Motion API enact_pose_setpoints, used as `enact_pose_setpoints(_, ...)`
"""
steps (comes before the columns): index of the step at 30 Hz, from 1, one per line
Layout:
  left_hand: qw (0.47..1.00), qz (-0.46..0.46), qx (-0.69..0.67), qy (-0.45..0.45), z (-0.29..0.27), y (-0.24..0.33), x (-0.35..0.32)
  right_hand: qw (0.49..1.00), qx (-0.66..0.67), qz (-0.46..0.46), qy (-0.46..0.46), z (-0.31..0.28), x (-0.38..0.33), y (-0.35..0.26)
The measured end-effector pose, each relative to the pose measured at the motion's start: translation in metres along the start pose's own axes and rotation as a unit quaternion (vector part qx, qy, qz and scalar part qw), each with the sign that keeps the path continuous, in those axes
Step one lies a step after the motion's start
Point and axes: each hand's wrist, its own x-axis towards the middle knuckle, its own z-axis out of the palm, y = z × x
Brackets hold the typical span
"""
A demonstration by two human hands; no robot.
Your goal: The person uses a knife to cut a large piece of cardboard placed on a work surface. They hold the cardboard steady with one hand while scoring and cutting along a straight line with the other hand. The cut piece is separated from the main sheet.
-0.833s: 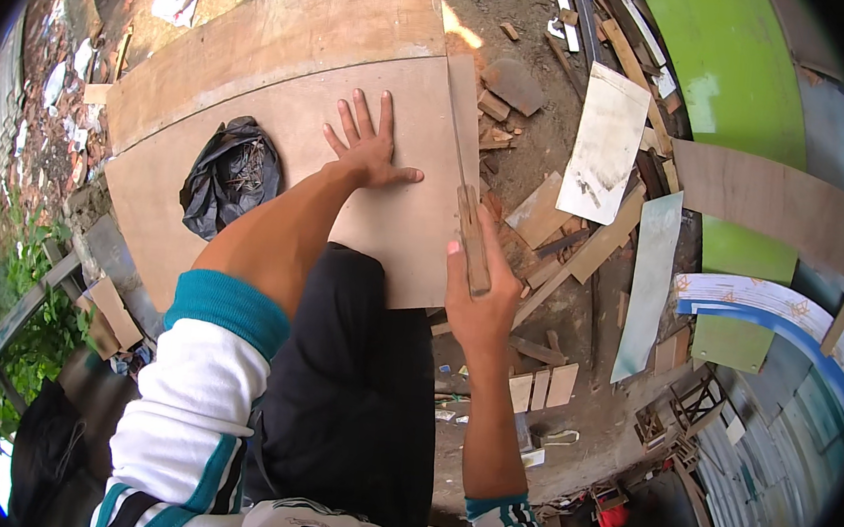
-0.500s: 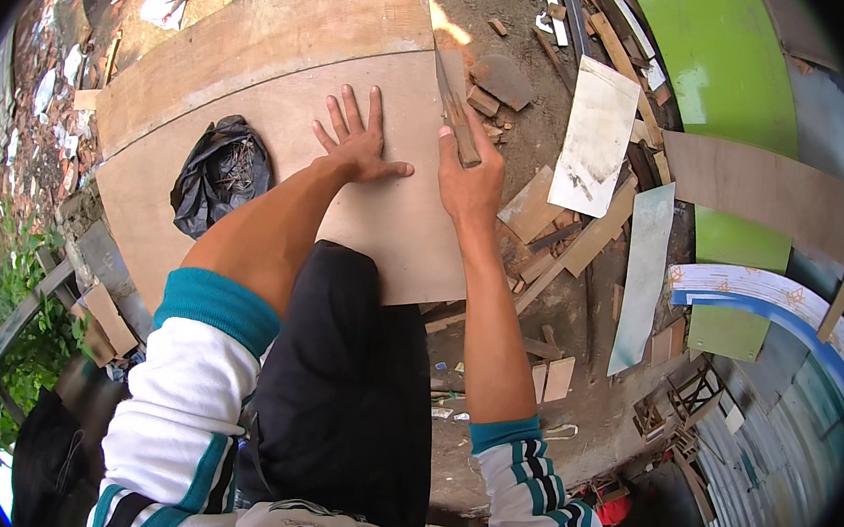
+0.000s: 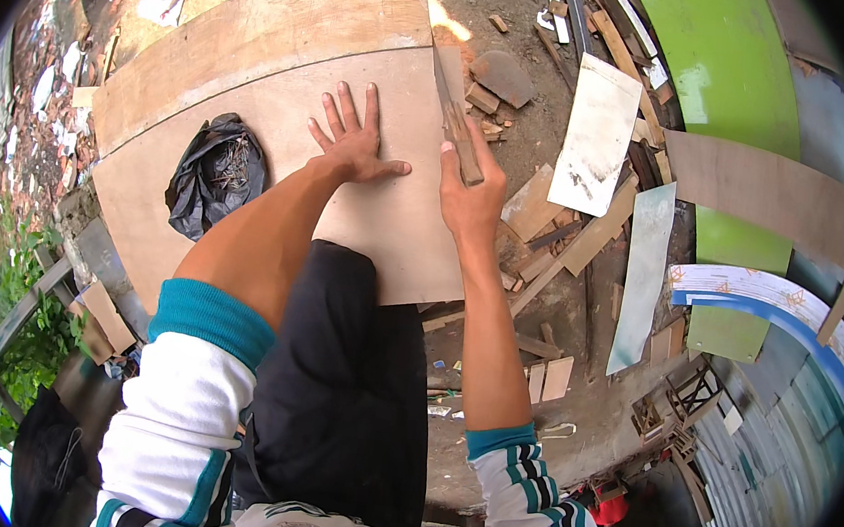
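Two hands work the plywood sheet (image 3: 282,141): the left hand (image 3: 352,147) lies flat with fingers spread, pinning it; the right hand (image 3: 468,192) is clamped on a wooden strip (image 3: 455,116) at the sheet's three o'clock edge. Judged step: aligning; next, steady pressure.

Left hand (image 3: 354,144): palm down, fingers spread and extended, thumb pointing right, forearm bare, sleeve pushed above the elbow. Right hand (image 3: 469,189): fingers curled closed in a grip, thumb uppermost, forearm extended straight forward, striped sleeve pushed up near the elbow. Hands near each other, apart.
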Motion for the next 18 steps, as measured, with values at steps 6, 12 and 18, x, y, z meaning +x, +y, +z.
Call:
enact_pose_setpoints(6, 1.0, -0.017, 0.014, 0.015, -0.009, -0.018, 0.007, 1.0, 0.008, -0.017, 0.004, -0.024, -0.098, -0.026)
enact_pose_setpoints(12, 1.0, -0.011, 0.0, 0.005, -0.001, -0.009, -0.002, 0.997, -0.043, 0.002, -0.068, -0.065, -0.154, -0.044)
enact_pose_setpoints(18, 1.0, 0.002, 0.01, 0.018, 0.004, -0.012, 0.002, 0.988, -0.072, -0.127, -0.053, -0.003, -0.176, -0.006)
